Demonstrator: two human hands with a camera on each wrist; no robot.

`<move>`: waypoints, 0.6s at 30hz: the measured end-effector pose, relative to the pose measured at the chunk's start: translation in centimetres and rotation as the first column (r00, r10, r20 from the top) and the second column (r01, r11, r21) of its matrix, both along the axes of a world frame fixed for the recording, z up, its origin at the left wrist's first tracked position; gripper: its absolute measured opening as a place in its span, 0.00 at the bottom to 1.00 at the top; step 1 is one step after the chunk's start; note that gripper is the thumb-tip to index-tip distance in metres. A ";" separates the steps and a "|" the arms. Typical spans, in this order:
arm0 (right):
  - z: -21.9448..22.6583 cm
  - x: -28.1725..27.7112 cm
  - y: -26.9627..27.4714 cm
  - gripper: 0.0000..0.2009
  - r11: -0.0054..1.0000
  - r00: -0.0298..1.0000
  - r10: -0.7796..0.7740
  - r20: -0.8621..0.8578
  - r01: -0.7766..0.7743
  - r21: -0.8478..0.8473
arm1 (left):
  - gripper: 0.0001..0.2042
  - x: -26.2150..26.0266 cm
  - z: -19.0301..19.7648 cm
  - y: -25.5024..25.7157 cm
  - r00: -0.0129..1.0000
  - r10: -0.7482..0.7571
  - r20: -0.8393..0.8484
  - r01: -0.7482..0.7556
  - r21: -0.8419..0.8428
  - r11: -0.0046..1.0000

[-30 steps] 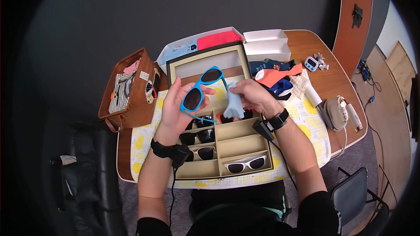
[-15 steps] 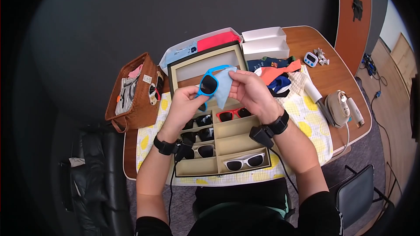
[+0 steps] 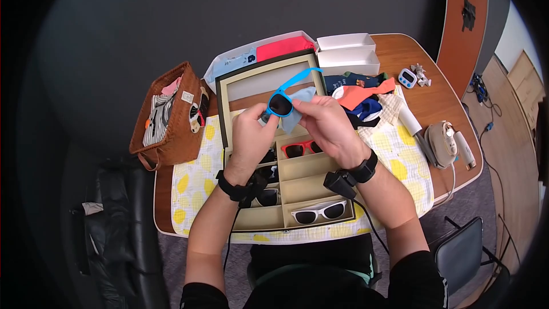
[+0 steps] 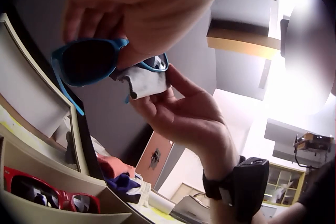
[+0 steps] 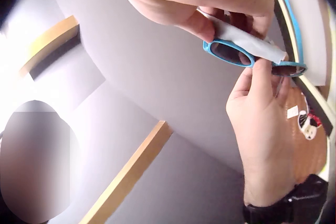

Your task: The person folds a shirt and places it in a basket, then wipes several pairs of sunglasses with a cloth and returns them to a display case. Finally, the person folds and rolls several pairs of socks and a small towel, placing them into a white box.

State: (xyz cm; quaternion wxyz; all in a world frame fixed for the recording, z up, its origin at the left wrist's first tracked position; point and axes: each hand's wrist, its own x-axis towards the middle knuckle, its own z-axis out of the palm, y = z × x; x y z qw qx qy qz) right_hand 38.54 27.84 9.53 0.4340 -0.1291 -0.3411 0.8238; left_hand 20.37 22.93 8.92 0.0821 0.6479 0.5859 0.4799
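Half a second ago the soft, pale blue cloth (image 3: 306, 93) hung beside a dark lens, and now it lies behind that lens, the right hand (image 3: 331, 127) pinching it against the frame while the left hand (image 3: 251, 142) grips the one pair of blue sunglasses (image 3: 280, 104) near the bridge. They are held above the open, cream-lined case (image 3: 309, 190), with one red pair (image 3: 294, 150) and one white pair (image 3: 319, 213) towards five o'clock. On the surface (image 3: 414, 57), two open white boxes (image 3: 350, 67) stand at two o'clock, one woven basket (image 3: 186, 140) at nine.
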 end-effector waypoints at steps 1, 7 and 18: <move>0.0 0.0 -0.1 0.07 0.998 0.998 -0.048 0.040 0.046 0.050 | 0.09 0.2 0.3 0.0 0.999 0.014 -0.049 -0.012 0.030 0.999; 1.1 0.1 -1.4 0.10 0.944 0.950 -0.229 0.214 0.163 0.287 | 0.08 1.2 -0.1 1.1 0.998 0.028 -0.050 -0.027 0.019 0.999; -1.1 -1.3 -1.1 0.14 0.753 0.842 -0.431 0.324 0.137 0.644 | 0.08 2.7 -2.7 0.4 0.912 -0.129 0.388 0.166 -0.063 0.984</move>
